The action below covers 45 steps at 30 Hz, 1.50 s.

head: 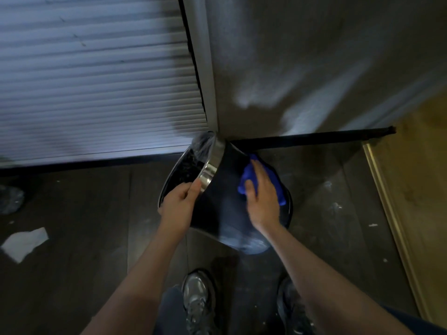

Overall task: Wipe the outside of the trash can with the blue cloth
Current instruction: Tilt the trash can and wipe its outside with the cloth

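A black trash can [217, 209] with a shiny metal rim band leans tilted on a dark floor, its open mouth turned up and to the left, a dark liner visible inside. A bright blue cloth [251, 177], bunched into folds, lies pressed against the can's upper outer wall on its right side, near the base of a grey wall.

- Dim overall; cool light falls from ten o'clock through the blinds [96, 81].
- Pale patches streak the wall [314, 68].
- Motion blur softens everything; edges bend.
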{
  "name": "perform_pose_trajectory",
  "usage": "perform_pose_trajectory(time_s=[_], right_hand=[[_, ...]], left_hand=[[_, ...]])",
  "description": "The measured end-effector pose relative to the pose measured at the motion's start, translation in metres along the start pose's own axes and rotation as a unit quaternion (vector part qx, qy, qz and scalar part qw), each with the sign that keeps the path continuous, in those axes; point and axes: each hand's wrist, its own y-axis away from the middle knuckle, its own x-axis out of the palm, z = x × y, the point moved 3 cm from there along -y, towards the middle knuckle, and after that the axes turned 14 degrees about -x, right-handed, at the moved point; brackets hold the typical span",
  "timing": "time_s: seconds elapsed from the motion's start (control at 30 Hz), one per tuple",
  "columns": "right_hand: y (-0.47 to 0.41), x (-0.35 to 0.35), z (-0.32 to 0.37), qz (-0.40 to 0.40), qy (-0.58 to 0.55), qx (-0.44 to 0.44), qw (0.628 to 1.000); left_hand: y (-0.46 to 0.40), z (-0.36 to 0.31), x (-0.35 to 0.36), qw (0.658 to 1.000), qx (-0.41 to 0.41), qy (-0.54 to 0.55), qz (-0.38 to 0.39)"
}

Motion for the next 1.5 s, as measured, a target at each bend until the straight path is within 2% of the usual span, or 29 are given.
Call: perform_pose_trajectory(time_s=[0.13,0.23,0.3,0.37,0.53,0.63,0.7,0.83,0.93,1.0,1.03,1.1,1.2,1.27,1.37,1.4,1.5], right_hand=[[0.006,-0.012,-0.056,-0.005,-0.071,0.236,0.969],[-0.004,-0.013,-0.062,-0.002,-0.111,0.306,0.945],[-0.015,-0.011,-0.048,-0.007,-0.133,0.294,0.946],[-0.033,-0.005,-0.021,-0.009,-0.142,0.246,0.959],[-0.05,0.021,0.063,0.022,-0.075,-0.001,0.997],[-0.018,0.019,0.057,0.061,-0.003,-0.087,0.994],[0.0,0.008,0.031,0.034,0.022,-0.058,0.998],[0.029,-0.014,-0.019,-0.049,0.012,0.107,0.993],[0.031,-0.019,-0.029,-0.08,0.006,0.211,0.974],[0.019,-0.018,-0.019,-0.097,0.002,0.244,0.965],[0.011,-0.015,-0.006,-0.101,0.008,0.225,0.969],[-0.003,0.002,0.032,-0.088,0.014,0.131,0.987],[-0.002,0.04,0.087,-0.025,0.014,0.004,1.0],[0.006,0.046,0.09,0.023,0.034,-0.048,0.998],[0.025,0.028,0.05,0.089,0.098,-0.136,0.982],[0.032,0.02,0.032,0.092,0.108,-0.127,0.982],[0.052,-0.006,-0.018,0.062,0.109,0.004,0.992]], left_hand=[[0.006,0.001,0.004,0.999,0.006,-0.032,0.013],[0.008,-0.003,0.008,0.999,0.013,-0.049,0.005],[0.007,-0.001,0.007,0.999,0.009,-0.05,-0.005],[0.005,0.002,0.005,0.998,-0.005,-0.063,-0.015],[0.001,0.0,0.003,1.0,-0.011,-0.024,-0.011],[-0.001,0.002,0.0,1.0,-0.01,-0.016,-0.007],[-0.001,0.0,0.001,1.0,-0.017,-0.014,-0.005],[0.0,-0.009,0.009,0.998,-0.038,-0.038,-0.03],[0.004,-0.014,0.017,0.996,-0.04,-0.056,-0.049],[0.006,-0.017,0.02,0.997,-0.044,-0.048,-0.048],[0.005,-0.018,0.021,0.997,-0.052,-0.042,-0.045],[-0.001,-0.019,0.023,0.997,-0.069,-0.02,-0.035],[-0.006,-0.019,0.021,0.997,-0.068,0.025,-0.04],[-0.007,-0.019,0.018,0.995,-0.075,0.041,-0.044],[-0.009,-0.017,0.013,0.995,-0.086,0.045,-0.039],[-0.009,-0.017,0.012,0.994,-0.089,0.047,-0.031],[-0.009,-0.019,0.013,0.995,-0.094,0.043,-0.015]])
